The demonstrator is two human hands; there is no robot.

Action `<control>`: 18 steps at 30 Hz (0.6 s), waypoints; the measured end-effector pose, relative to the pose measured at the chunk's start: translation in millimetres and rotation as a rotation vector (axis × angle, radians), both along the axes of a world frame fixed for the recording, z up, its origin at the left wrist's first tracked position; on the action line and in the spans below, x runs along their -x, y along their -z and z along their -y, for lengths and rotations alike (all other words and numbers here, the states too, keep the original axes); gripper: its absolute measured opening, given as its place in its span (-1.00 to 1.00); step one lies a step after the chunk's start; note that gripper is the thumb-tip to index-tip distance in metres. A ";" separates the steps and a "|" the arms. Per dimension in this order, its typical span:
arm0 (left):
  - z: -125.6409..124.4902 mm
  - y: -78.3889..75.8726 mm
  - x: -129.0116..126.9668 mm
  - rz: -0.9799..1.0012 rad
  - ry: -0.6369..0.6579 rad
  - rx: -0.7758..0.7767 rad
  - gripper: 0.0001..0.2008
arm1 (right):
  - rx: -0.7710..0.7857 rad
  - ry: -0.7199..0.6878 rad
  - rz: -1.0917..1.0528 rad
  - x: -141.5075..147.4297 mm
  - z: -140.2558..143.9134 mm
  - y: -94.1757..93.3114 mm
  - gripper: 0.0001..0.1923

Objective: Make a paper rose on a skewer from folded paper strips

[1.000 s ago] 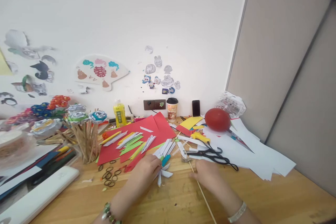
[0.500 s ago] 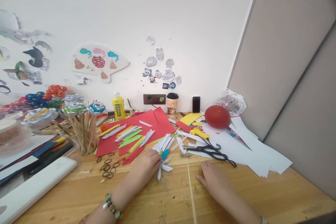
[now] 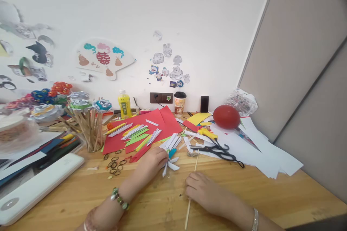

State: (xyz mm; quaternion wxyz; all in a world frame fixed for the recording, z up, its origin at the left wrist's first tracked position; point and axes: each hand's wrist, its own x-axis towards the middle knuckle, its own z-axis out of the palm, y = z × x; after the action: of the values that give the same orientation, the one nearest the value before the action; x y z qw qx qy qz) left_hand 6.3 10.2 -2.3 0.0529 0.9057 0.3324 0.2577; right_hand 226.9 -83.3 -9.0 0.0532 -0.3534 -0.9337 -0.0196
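My left hand (image 3: 154, 160) is closed on a small folded-paper flower (image 3: 172, 165) with white pointed petals and a blue piece at its top. The hand hides part of the flower. To the right, the fingers of my right hand (image 3: 203, 191) are curled over a thin wooden stick (image 3: 187, 213), whose two ends show above and below them. Folded white, green and yellow paper strips (image 3: 137, 138) lie on red sheets (image 3: 115, 143) beyond my left hand. Black scissors (image 3: 217, 151) rest past my right hand.
Several rubber bands (image 3: 115, 164) lie left of my left arm. A bundle of sticks (image 3: 90, 130) stands in a holder, with a long white device (image 3: 43, 187) in front. At the back are a yellow bottle (image 3: 124, 104), a cup (image 3: 180, 105), a phone (image 3: 204, 104) and a red balloon (image 3: 226, 117).
My right hand has moved left from the bare table onto the stick and closed on it. The stick's near end has swung left. My left hand stays at the paper flower.
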 end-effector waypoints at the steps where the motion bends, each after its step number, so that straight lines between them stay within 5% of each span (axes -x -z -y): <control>1: -0.7 0.2 0.6 0.001 0.004 0.004 -0.75 | 0.048 0.002 -0.034 -0.8 -0.1 -0.5 -0.90; 7: -5.3 6.9 2.6 -0.007 0.028 0.005 -0.73 | 0.240 0.039 -0.150 -6.6 1.0 1.1 -0.93; 18: -5.9 6.0 3.8 -0.020 0.037 -0.041 -0.75 | 0.105 0.212 -0.178 -18.1 5.3 18.8 -0.89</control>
State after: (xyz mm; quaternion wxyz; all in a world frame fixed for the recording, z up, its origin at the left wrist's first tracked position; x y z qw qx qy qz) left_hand 2.4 16.2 -8.3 0.0356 0.9152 0.3105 0.2543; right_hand 245.0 -88.6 -27.9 0.1146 -0.4526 -0.8826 0.0552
